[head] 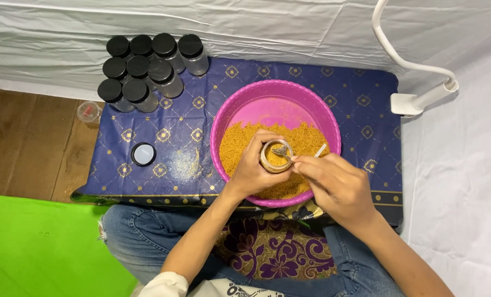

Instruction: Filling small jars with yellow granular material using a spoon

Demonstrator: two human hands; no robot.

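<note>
Nearest the camera, a lap in blue jeans and a purple flowered cloth point(273, 250) are seen. Just above the lap, the left hand point(252, 168) is wrapped around a small jar point(277, 157), its grip pressed against the jar's wall; the jar is held upright over the near part of the pink bowl point(276, 93). The right hand point(339, 184) is closed on a spoon point(285, 154), whose handle is pinched between the fingers and whose tip sits at the jar's mouth. The bowl is about half filled with orange crumbs point(306, 140).

It is judged that the jar should be kept level and over the bowl, so that spills fall back into it, and that the spoon should be tipped slowly inside the mouth.

Left of the bowl, a loose black lid point(143, 154) lies on the blue patterned bench point(361, 93). Farther left and beyond, black-capped jars point(149, 71) stand clustered.
</note>
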